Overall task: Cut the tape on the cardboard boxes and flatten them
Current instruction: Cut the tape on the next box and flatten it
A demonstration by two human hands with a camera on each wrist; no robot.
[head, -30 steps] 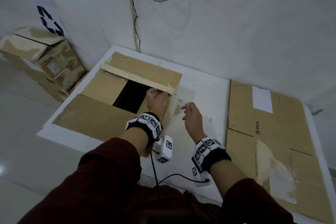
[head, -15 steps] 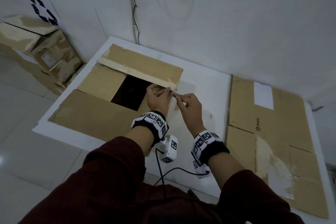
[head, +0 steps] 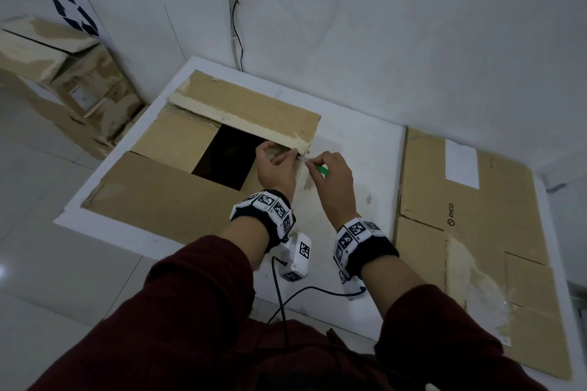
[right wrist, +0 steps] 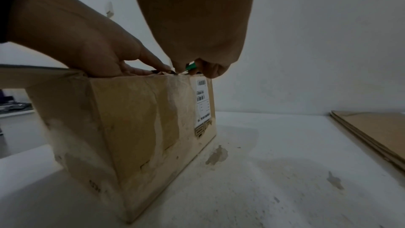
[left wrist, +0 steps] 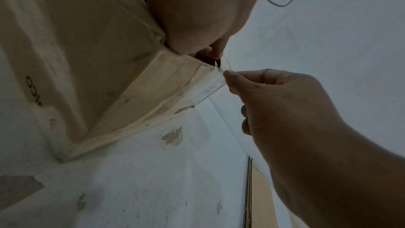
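Note:
An open cardboard box (head: 165,197) stands on the white table (head: 355,149), its flaps spread out. My left hand (head: 286,157) pinches the top edge of the box's right end wall; in the right wrist view its fingers (right wrist: 140,71) lie along that edge. My right hand (head: 313,163) grips a green cutter (head: 323,171), also visible as a green sliver (right wrist: 191,66). The cutter's tip meets the clear tape (left wrist: 208,89) at the box's upper corner, right beside my left fingertips. A taped seam runs down the end wall (right wrist: 173,107) next to a white label (right wrist: 202,100).
Flattened cardboard (head: 476,219) lies on the table's right side. More boxes (head: 63,79) are stacked on the floor at the left, against the wall under a recycling sign (head: 71,6). A black cable (head: 235,16) runs down the wall behind the box.
My right hand has moved left from above the table to the box corner and met my left hand. The green cutter now shows in it. My left hand kept its hold.

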